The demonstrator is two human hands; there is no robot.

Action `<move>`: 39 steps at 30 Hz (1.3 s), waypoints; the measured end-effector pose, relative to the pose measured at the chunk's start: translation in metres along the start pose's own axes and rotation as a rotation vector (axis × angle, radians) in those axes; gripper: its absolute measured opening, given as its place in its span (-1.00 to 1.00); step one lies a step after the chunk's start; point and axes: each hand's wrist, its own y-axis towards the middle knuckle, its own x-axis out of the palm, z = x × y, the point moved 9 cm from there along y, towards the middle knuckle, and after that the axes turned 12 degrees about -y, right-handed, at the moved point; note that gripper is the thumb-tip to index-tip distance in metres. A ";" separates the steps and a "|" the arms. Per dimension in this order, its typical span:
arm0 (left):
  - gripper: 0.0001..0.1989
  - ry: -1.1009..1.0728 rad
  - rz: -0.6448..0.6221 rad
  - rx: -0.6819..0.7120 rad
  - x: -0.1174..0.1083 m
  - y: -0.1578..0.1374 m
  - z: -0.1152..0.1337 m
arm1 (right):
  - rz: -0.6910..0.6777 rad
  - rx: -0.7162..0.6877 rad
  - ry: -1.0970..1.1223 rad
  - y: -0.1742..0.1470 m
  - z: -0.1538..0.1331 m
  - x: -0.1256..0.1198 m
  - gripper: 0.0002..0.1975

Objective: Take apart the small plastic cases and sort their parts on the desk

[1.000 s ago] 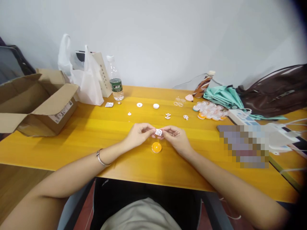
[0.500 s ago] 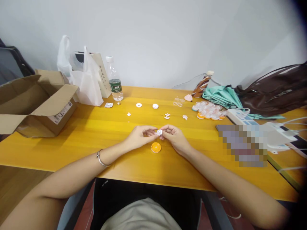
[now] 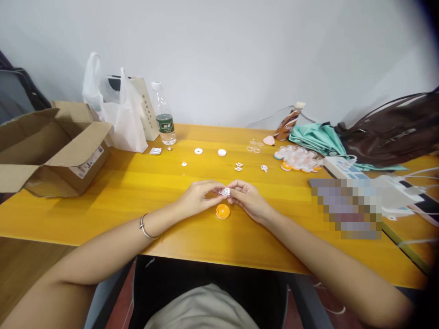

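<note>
Between my two hands is a small white openwork plastic part; its exact kind is too small to tell. My left hand pinches it from the left with thumb and fingertips, and my right hand grips it from the right. Just below them on the table sits an orange round cup with a pale rim underneath. Beyond my hands lie small white cut-out pieces, another white piece, a white disc and a white ring.
An open cardboard box, a white plastic bag and a water bottle stand at the left. Clear rings, a cluster of clear-topped round cases, a brown bottle, a power strip and a dark bag occupy the right.
The white part has shifted very slightly left and down, with the fingers of both hands adjusting around it. The things on the table stay where they were.
</note>
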 end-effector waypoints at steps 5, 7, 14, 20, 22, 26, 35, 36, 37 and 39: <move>-0.78 0.006 0.001 0.018 0.000 0.000 0.001 | -0.037 -0.002 -0.010 -0.001 -0.003 0.003 -0.75; -0.78 -0.005 0.006 0.004 0.000 0.000 0.000 | -0.045 -0.047 -0.058 0.000 -0.006 0.003 -0.75; -0.79 0.007 0.054 -0.046 -0.008 0.003 -0.002 | -0.020 -0.216 -0.285 0.003 -0.019 -0.004 -0.72; -0.78 0.003 0.191 -0.102 -0.034 0.001 -0.019 | 0.314 -0.278 -0.407 0.018 -0.026 -0.067 -0.74; -0.80 0.003 0.192 -0.102 -0.036 0.001 -0.023 | 0.416 -0.259 -0.460 0.024 -0.024 -0.090 -0.77; -0.81 0.047 0.197 -0.124 -0.036 0.002 -0.024 | 0.490 -0.205 -0.606 0.035 -0.019 -0.116 -0.82; -0.80 0.057 0.152 -0.110 -0.030 0.002 -0.019 | 0.456 -0.226 -0.634 0.040 -0.017 -0.114 -0.74; -0.80 0.055 0.146 -0.110 -0.029 0.002 -0.019 | 0.455 -0.225 -0.627 0.040 -0.017 -0.114 -0.72; -0.79 0.053 0.143 -0.111 -0.029 0.002 -0.019 | 0.455 -0.219 -0.624 0.041 -0.016 -0.114 -0.71; -0.78 0.048 0.143 -0.117 -0.029 0.002 -0.019 | 0.460 -0.200 -0.639 0.041 -0.015 -0.115 -0.70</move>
